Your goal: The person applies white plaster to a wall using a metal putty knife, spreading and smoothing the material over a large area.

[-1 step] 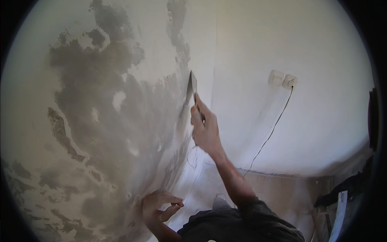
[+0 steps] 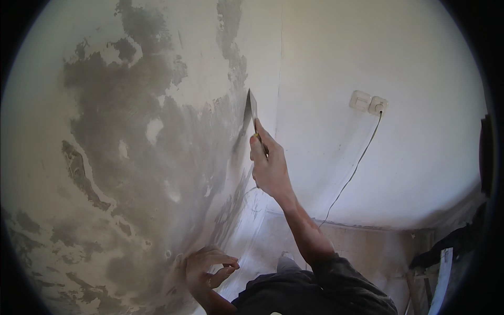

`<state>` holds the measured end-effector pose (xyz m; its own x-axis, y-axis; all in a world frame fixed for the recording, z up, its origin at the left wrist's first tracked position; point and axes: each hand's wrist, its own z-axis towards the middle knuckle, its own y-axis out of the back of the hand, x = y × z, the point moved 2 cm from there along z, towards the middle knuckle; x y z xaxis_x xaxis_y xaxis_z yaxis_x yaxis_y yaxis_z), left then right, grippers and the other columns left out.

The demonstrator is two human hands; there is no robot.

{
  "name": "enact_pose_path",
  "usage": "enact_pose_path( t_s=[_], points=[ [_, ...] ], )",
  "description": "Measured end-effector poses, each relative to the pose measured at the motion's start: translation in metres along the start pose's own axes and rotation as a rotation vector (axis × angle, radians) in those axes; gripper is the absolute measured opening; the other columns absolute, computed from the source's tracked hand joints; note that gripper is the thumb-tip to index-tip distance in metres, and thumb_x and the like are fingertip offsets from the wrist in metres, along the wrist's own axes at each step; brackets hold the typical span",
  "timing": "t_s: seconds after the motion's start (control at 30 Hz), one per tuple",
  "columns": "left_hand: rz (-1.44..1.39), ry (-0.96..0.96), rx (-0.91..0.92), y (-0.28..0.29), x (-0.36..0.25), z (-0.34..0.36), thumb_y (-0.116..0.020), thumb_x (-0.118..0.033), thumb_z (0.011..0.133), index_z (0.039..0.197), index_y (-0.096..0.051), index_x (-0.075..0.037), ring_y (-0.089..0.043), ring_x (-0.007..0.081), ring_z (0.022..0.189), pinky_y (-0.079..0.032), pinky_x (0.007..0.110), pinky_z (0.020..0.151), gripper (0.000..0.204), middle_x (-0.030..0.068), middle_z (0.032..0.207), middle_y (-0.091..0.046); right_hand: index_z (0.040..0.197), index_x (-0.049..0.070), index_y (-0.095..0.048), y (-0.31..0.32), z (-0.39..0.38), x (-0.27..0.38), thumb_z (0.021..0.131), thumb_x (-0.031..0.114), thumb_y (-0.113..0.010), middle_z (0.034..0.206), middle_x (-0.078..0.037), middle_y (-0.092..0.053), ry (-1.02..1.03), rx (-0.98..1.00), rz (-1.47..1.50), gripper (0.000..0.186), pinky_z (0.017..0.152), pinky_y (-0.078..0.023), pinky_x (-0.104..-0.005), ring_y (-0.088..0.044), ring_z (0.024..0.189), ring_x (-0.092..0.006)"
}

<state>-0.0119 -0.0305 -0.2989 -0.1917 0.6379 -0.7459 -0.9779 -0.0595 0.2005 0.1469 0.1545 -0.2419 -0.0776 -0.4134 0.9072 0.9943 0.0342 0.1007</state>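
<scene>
Your right hand (image 2: 270, 167) is raised at arm's length, forearm bare below a dark pushed-up sleeve, fingers (image 2: 258, 152) curled tight in a grip. Your left hand (image 2: 206, 269) sits low, fingers spread and loosely bent, apparently holding nothing.

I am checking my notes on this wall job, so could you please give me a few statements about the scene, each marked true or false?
1. The right hand holds a scraper with its blade against the wall. True.
2. The left hand grips a paint roller. False: it holds nothing and rests with spread fingers on the wall.
3. A thin cable hangs down from the wall socket. True.
4. The grey patches lie on the right-hand wall around the socket. False: they cover the left-hand wall; the area around the socket is white.
</scene>
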Motion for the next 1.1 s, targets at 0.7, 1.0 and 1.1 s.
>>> enact_pose_path(
  t_s=[0.7,1.0,1.1],
  points=[
    [0.021,0.034,-0.034,0.003,0.004,-0.008,-0.078,-0.008,0.079,0.094,-0.069,-0.002,-0.066,0.0167,0.064,-0.048,0.026,0.06,0.019,0.0076,0.073,-0.071,0.146,-0.004,-0.037,0.008,0.028,0.008,0.104,0.023,-0.043,0.072,0.0,-0.046,0.028,0.045,0.003,0.05,0.055,-0.04,-0.0246,-0.04,0.059,-0.0073],
    [0.028,0.001,-0.049,0.004,-0.003,-0.005,-0.076,-0.007,0.081,0.093,-0.069,-0.001,-0.065,0.0169,0.063,-0.048,0.027,0.059,0.016,0.0072,0.072,-0.071,0.147,-0.002,-0.036,0.007,0.011,0.011,0.103,0.022,-0.045,0.067,0.0,-0.041,-0.012,0.111,-0.025,0.051,0.052,-0.038,-0.0244,-0.037,0.054,-0.0066],
    [0.007,0.016,-0.06,0.001,0.002,-0.007,-0.075,-0.007,0.081,0.093,-0.069,-0.001,-0.065,0.0171,0.062,-0.048,0.027,0.059,0.015,0.0073,0.071,-0.07,0.146,-0.003,-0.037,0.004,-0.005,0.012,0.103,0.021,-0.046,0.072,-0.004,-0.051,-0.044,0.125,-0.021,0.05,0.057,-0.043,-0.027,-0.043,0.057,-0.0104]
  ],
)
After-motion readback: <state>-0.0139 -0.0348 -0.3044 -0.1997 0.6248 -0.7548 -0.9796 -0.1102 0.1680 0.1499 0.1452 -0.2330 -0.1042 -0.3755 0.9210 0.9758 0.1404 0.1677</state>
